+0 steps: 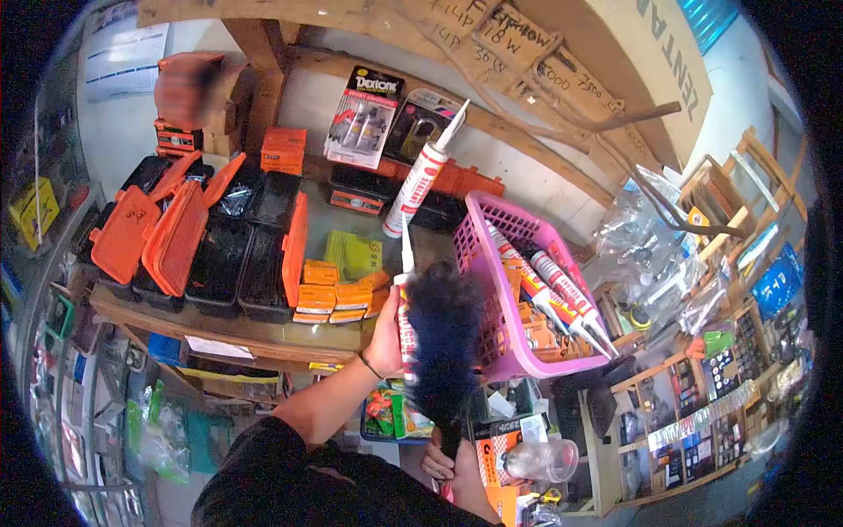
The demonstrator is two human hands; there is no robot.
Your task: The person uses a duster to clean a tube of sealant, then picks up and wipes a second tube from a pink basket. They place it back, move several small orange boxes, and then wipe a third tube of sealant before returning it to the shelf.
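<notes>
My left hand [384, 338] grips a white and red sealant tube [405, 329] upright, nozzle up, at the counter's front edge. Low in the view, my right hand [438, 462] is closed round the handle of a dark, fluffy duster [443, 342]. The duster's bristles cover part of the tube's right side. Behind it a second sealant tube [416, 191] stands on the counter [263, 329]. To the right, a pink basket [518, 362] holds several more tubes and small orange boxes.
Black boxes [219, 263] with orange lids line the counter's left side. Small orange-yellow boxes [318, 299] are stacked near my left hand. A Dexton pack [363, 117] leans at the back. Below the basket are a clear jar [549, 460] and packets. Shelves stand right.
</notes>
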